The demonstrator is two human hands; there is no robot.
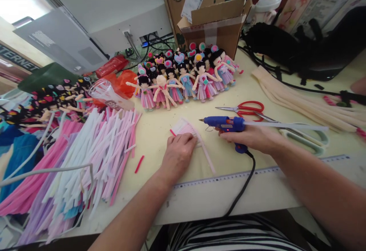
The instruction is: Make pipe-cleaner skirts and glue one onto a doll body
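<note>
Pale yellow table (154, 144) fills the middle of the frame. A cardboard box (228, 34) stands at upper center. Bundled fuzzy strips (94, 148) in white, pink and lilac cover the lower left. A cluster of dolls (183, 75) stands in front of the box; one at its front edge is plain cream. Cream strips (303, 102) lie at right. A ruler (257, 171) runs along the near table edge, from lower center to right.

Right hand (251, 136), right of center: wrapped around a blue glue gun (228, 123). Nozzle points left; a red light shows on the body; the cord drops to the lower edge of the table. Left hand (180, 150), center: fingers curled over a pink-and-white piece (183, 127); whether they pinch or only press it cannot be determined. Said piece lies at frame center, left of the nozzle and apart from it.

Red-handled scissors (239, 108) lie just above the gun. A short red strip (139, 164) lies left of the left hand.
</note>
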